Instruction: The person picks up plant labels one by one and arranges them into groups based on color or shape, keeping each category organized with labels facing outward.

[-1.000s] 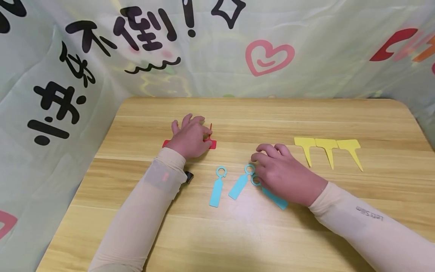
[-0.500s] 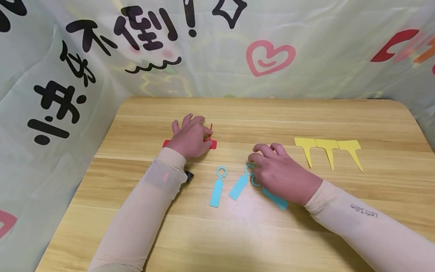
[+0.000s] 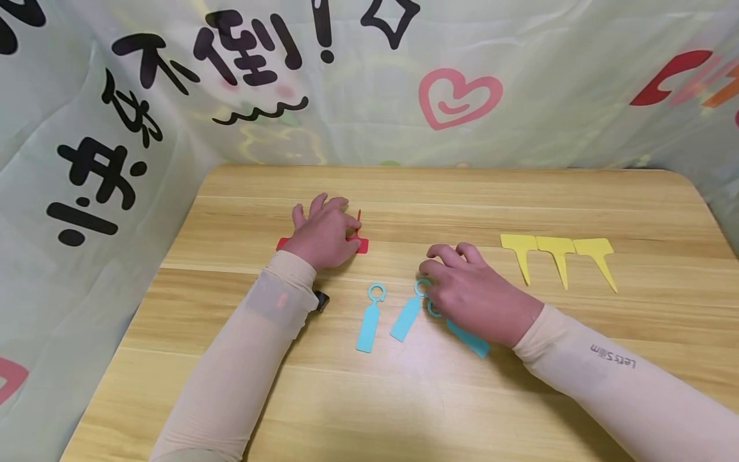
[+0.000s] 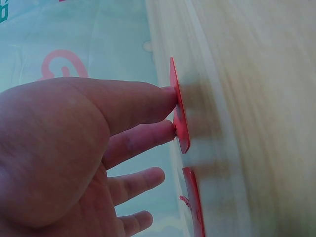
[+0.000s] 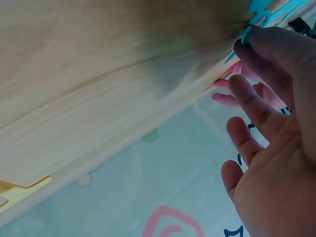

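Note:
My left hand [image 3: 322, 236] reaches over a pair of red T-shaped plant labels at the table's back left. Its thumb and index fingertips press on one red label [image 4: 183, 136], which lies flat; the other red label [image 4: 195, 202] sits beside it, largely hidden under the hand in the head view. My right hand [image 3: 485, 295] pinches the ring end of the middle blue loop tag [image 3: 406, 319] between thumb and index finger, other fingers spread. The right blue tag [image 3: 470, 340] is partly covered by this hand. To the left lies the third blue tag [image 3: 367, 327], untouched.
Three yellow T-shaped labels [image 3: 554, 244] form a row at the right, tops side by side. All lies on a wooden table [image 3: 404, 398]. A printed cloth [image 3: 358, 128] hangs behind and left of it. A small black piece [image 3: 321, 300] shows at my left wrist.
My right hand has shifted slightly left, and the middle blue tag has turned a little, its ring moving left. My left hand stays in place on the red label.

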